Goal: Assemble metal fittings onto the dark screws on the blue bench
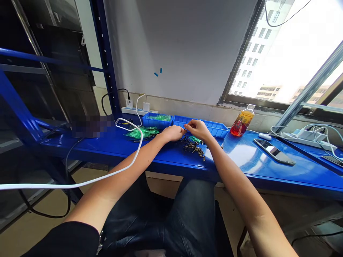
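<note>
Together, both hands (184,131) pinch a tiny part (184,130).

Both arms stretch forward, left hand (173,133) and right hand (197,129) pinched fingertip to fingertip.

**What cannot be made out**

The left hand (173,133) and right hand (197,130) meet fingertip to fingertip over something too small to identify. A pixelated patch (92,126) hides part of the worktop (160,157). The dark small parts (194,148) blur together. The white cable (80,184) runs off the left edge.
</note>
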`<state>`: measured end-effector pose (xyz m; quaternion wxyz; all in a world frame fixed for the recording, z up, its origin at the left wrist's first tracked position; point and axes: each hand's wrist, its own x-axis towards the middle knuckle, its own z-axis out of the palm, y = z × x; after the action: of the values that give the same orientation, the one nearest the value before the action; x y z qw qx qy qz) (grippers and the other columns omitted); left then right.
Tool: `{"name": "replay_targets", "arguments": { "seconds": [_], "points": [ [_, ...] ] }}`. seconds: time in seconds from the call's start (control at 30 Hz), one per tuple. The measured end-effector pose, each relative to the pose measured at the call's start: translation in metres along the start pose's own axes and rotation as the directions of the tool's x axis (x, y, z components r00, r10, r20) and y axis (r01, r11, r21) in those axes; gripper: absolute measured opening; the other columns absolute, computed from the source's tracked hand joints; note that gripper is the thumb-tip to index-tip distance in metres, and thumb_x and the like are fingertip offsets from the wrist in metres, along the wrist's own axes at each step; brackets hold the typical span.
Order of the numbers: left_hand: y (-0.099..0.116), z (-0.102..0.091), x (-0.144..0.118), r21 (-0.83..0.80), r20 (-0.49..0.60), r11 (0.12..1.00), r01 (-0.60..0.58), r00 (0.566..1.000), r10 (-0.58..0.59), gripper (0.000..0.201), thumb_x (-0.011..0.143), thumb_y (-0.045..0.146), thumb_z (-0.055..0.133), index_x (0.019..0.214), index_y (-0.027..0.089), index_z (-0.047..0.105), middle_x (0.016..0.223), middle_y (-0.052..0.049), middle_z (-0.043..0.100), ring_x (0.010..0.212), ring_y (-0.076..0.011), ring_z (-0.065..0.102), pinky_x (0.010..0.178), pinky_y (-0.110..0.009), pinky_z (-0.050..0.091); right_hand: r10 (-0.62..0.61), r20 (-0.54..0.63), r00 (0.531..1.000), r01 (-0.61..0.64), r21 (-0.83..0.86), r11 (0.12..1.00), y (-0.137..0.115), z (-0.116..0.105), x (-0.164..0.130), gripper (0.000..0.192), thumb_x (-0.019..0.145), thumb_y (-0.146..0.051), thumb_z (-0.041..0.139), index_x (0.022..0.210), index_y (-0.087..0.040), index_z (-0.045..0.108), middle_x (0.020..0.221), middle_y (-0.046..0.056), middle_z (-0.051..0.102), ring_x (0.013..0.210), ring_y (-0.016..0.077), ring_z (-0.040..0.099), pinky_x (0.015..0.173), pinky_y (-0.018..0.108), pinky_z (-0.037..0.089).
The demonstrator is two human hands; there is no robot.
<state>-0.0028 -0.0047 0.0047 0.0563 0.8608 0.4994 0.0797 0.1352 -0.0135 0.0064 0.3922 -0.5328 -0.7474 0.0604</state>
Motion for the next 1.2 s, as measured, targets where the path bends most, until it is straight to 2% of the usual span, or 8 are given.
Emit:
{"name": "replay_targets", "arguments": {
  "seconds": [0.17,0.37,0.6,0.77,1.07,1.2],
  "points": [
    [-0.0031,0.0033,0.0037,-0.049,0.008,0.998,-0.049,0.999,0.05,0.049,0.091,0.044,0.021,0.11,0.023,0.061,0.118,-0.006,0.061,0.109,-0.0243,0.056,0.09,-0.033,0.043,-0.008,0.032,0.999,0.008,0.003,1.0,-0.001,-0.0009,-0.0007,0.021,0.07,-0.029,0.054,0.054,-0.017,0.049,0.048,-0.003,0.053,0.048,0.0085,0.044,0.048,0.021,0.03],
    [-0.0043,0.0035,0.0046,-0.082,-0.002,0.993,-0.08,0.997,0.08,0.049,0.091,0.046,0.021,0.107,0.026,0.063,0.117,-0.003,0.062,0.108,-0.0228,0.056,0.092,-0.033,0.041,0.002,0.037,0.999,-0.003,0.011,1.0,-0.0024,-0.0026,-0.0012,0.019,0.07,-0.025,0.051,0.052,-0.017,0.049,0.048,-0.002,0.053,0.048,0.0087,0.044,0.047,0.021,0.03],
    [-0.0034,0.0022,0.0034,-0.089,-0.004,0.994,-0.061,0.998,0.061,0.051,0.092,0.045,0.018,0.108,0.026,0.062,0.118,-0.003,0.061,0.109,-0.0227,0.055,0.093,-0.034,0.041,-0.016,0.053,0.998,0.012,0.076,0.997,0.0002,-0.0032,-0.0006,0.009,0.065,-0.016,0.048,0.06,-0.015,0.056,0.052,-0.002,0.056,0.051,0.0093,0.047,0.05,0.021,0.033],
    [-0.0015,0.0007,0.0018,-0.077,0.001,0.996,-0.053,0.999,0.053,0.051,0.093,0.044,0.017,0.109,0.026,0.061,0.12,-0.003,0.06,0.11,-0.0217,0.054,0.093,-0.032,0.041,-0.028,0.048,0.998,0.025,0.066,0.998,0.0028,-0.003,0.0005,0.015,0.062,-0.013,0.047,0.068,-0.015,0.06,0.052,-0.003,0.055,0.05,0.0097,0.047,0.049,0.021,0.033],
    [-0.0026,0.0022,0.0032,-0.045,-0.001,0.997,-0.07,0.998,0.07,0.047,0.092,0.041,0.02,0.111,0.025,0.06,0.12,-0.004,0.06,0.111,-0.0234,0.054,0.092,-0.034,0.042,-0.011,0.046,0.999,0.009,0.041,0.999,0.0019,-0.0006,0.0006,0.008,0.066,-0.015,0.05,0.061,-0.016,0.056,0.053,-0.002,0.058,0.052,0.0096,0.049,0.05,0.02,0.035],
    [-0.0034,0.0026,0.004,-0.058,-0.002,0.996,-0.064,0.998,0.064,0.047,0.092,0.042,0.02,0.11,0.026,0.06,0.12,-0.004,0.06,0.11,-0.0234,0.055,0.092,-0.034,0.042,-0.006,0.045,0.999,0.005,0.038,0.999,0.0002,-0.0011,-0.0003,0.006,0.066,-0.017,0.051,0.066,-0.016,0.057,0.05,-0.004,0.054,0.049,0.0095,0.048,0.048,0.02,0.033]
  ]
}}
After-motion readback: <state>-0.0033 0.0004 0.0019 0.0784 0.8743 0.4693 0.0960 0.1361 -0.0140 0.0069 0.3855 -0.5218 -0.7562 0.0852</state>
